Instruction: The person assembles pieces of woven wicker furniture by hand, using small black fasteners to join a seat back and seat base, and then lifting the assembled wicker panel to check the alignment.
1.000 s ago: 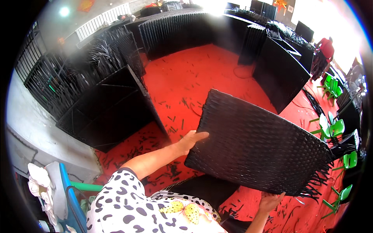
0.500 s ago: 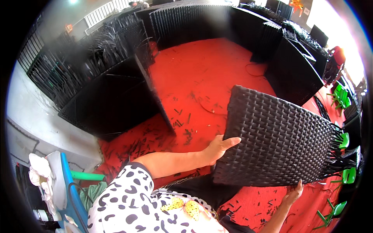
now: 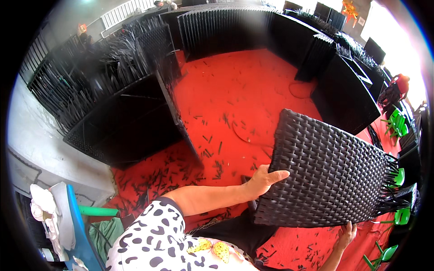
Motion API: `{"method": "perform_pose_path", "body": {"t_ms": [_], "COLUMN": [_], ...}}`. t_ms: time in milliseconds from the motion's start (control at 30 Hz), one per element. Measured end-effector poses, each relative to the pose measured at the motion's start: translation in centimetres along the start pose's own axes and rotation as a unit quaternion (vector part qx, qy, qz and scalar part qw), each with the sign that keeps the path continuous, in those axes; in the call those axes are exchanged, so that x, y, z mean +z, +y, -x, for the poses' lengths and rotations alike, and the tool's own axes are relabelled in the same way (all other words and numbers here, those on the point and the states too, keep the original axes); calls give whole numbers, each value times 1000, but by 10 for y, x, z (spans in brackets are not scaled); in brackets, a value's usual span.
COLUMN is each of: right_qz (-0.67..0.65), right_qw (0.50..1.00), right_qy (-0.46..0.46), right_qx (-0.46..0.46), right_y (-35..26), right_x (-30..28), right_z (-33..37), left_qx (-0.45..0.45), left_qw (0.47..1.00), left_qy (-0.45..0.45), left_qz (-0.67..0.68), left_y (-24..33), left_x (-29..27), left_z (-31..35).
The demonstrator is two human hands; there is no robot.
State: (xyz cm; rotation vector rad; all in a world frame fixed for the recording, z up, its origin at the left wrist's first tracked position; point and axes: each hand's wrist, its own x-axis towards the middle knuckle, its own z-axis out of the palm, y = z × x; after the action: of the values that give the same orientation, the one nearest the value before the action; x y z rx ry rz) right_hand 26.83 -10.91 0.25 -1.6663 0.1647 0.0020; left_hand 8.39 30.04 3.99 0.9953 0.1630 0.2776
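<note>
A dark brown woven wicker panel (image 3: 330, 174) is tilted in front of me, with loose strand ends sticking out along its right edge. My left hand (image 3: 266, 181) grips its left edge, thumb on the woven face and the other fingers behind it. Under the lower right edge, my right hand (image 3: 347, 235) holds the panel with fingertips against the rim; part of that hand is hidden behind it. A dark frame piece shows just beyond my left hand, partly covered by the panel.
Black woven panels (image 3: 131, 122) stand on the left, more line the back (image 3: 226, 34) and right (image 3: 346, 92). Short strand scraps lie over the red floor (image 3: 235, 95). Green chairs (image 3: 398, 123) stand at the right. A blue chair (image 3: 81, 226) with cloths is at the lower left.
The wicker panel and both hands sit slightly lower and further right in view. The surroundings have shifted a little too, as the view moved.
</note>
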Motion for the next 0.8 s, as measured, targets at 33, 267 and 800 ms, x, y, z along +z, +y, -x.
{"method": "perform_pose_path", "body": {"t_ms": [33,267,800], "right_qz": [56,258,297], "right_qw": [996,901,843], "right_qy": [55,81,166], "right_qx": [-47,-339,-417], "right_y": [2,-37,-29], "right_x": [-11,6,105], "right_z": [3,24,-5], "left_qx": [6,-36,128], "left_qw": [1000,999,977], "left_qy": [3,-17,124], "left_qz": [14,8,-113], "left_y": [-1,-13,-34], "left_x": [7,10,-50], "left_z": [6,8,-23]}}
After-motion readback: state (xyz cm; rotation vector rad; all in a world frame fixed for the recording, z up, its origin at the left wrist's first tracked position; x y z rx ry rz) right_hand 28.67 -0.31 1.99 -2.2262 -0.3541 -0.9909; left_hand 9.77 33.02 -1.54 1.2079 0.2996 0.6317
